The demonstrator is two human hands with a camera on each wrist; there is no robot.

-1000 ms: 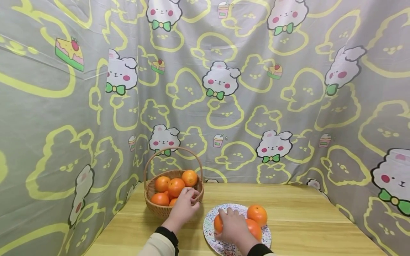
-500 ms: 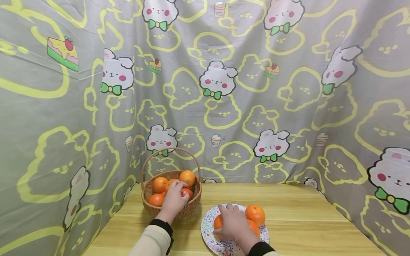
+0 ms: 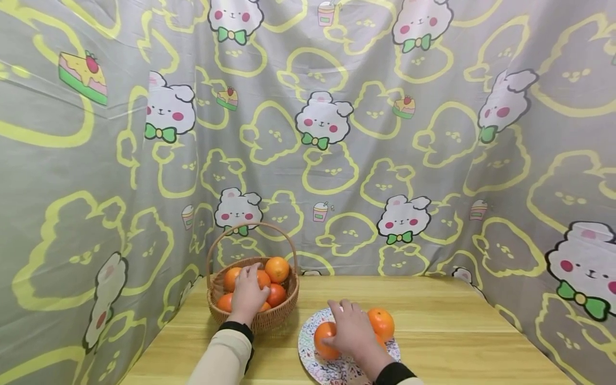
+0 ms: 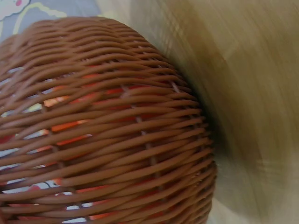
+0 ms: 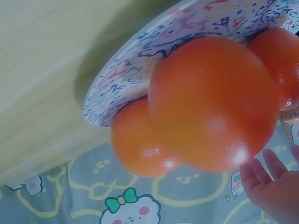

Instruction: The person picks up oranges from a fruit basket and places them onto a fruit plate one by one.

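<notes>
A wicker basket with a tall handle holds several oranges, among them one orange at its back right. My left hand is over these oranges, with fingers and thumb spread beside a middle orange. Only the basket's woven wall fills the left wrist view. On a round patterned plate lie three oranges. Above them hovers my right hand, its thumb by the left orange and partly covering another orange. Its fingers look relaxed and extended in the right wrist view.
A wooden table carries both basket and plate. Grey cartoon-print curtains enclose the back and both sides. The basket handle arches up behind the left hand.
My left hand has moved from the basket's right side leftward over the fruit, uncovering an orange at the right. My right hand has lifted slightly, showing more of the plate's left orange.
</notes>
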